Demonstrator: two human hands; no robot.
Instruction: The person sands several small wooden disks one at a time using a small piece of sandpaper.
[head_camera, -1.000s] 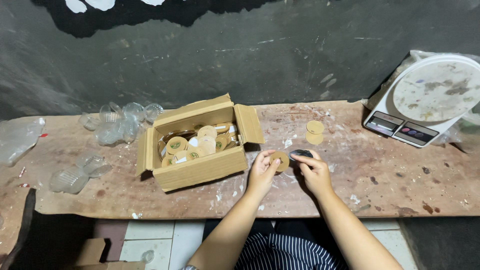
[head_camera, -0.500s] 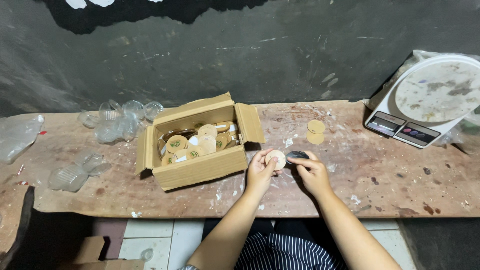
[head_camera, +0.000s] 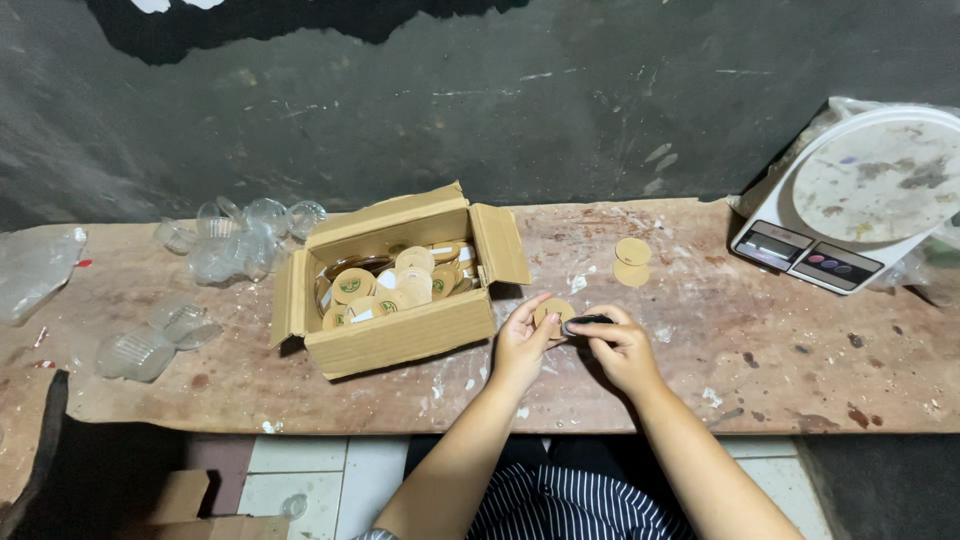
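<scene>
At far left on the worn wooden surface (head_camera: 300, 390) I see clear plastic cups (head_camera: 235, 238). Beside them the open cardboard box (head_camera: 400, 300) is full of round tan discs (head_camera: 385, 288). At centre my left hand (head_camera: 518, 345) pinches one tan disc (head_camera: 553, 311); my right hand (head_camera: 620, 348) grips a small dark tool (head_camera: 585, 322) against it. Two finished-looking discs (head_camera: 632, 262) lie beyond; I'd judge most remain. A white kitchen scale (head_camera: 850, 200) sits upper right.

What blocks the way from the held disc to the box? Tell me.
Nothing visible. The left hand holds the disc just right of the box; only bare table lies between. The right hand holds a dark tool at the disc.
</scene>
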